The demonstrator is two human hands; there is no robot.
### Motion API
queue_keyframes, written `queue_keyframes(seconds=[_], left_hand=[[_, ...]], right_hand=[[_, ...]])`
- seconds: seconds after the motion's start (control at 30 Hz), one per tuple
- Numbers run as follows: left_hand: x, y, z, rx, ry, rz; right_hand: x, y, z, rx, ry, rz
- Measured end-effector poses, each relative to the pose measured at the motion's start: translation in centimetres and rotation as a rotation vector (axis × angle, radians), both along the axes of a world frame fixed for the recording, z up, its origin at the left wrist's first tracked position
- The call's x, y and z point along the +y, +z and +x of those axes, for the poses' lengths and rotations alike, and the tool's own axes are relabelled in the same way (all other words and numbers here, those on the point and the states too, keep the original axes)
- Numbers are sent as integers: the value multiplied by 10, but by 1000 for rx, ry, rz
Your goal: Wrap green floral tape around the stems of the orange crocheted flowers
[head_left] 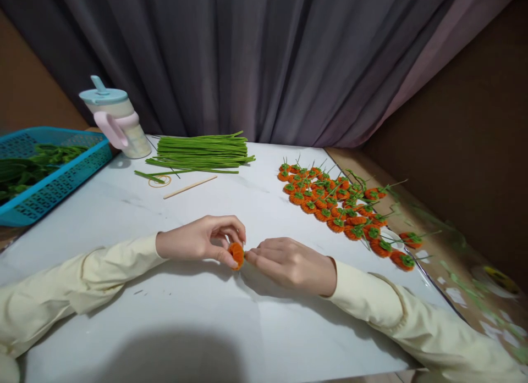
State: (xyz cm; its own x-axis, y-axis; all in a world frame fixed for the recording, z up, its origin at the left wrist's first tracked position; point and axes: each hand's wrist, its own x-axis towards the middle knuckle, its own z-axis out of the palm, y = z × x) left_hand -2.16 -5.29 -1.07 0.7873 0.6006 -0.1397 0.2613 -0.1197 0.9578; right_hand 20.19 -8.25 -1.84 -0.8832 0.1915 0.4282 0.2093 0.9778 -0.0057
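Note:
A small orange pipe-cleaner pumpkin [236, 255] is held just above the white table, in front of me. My left hand [206, 239] grips it between thumb and curled fingers. From the right, my right hand [289, 262] meets its side with fingers pinched together on what looks like its thin green stem, mostly hidden by the fingertips. Many finished-looking orange pumpkins [317, 193] with green tops and thin stems lie grouped on the right part of the table. Beyond my hands lies a bundle of green pipe cleaners [198, 151].
A thin wooden stick [190, 187] and a rubber band [159, 181] lie near the green bundle. At the back left stands a cup with a blue lid [119, 122], beside a blue basket [58, 190] of green pieces. Scraps [456, 296] litter the surface beyond the table's right edge.

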Motion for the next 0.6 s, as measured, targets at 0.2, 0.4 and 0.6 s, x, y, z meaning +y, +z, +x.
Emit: queue_keyframes(seconds=[0.2, 0.4, 0.6], left_hand=[[-1, 19, -7, 48, -264, 628], [-9, 15, -5, 94, -318, 997], [-11, 11, -4, 15, -279, 1067]], right_hand=[[3, 1, -1, 177, -113, -707], [3, 8, -5, 262, -188, -1347], [4, 7, -7, 324, -170, -1526]])
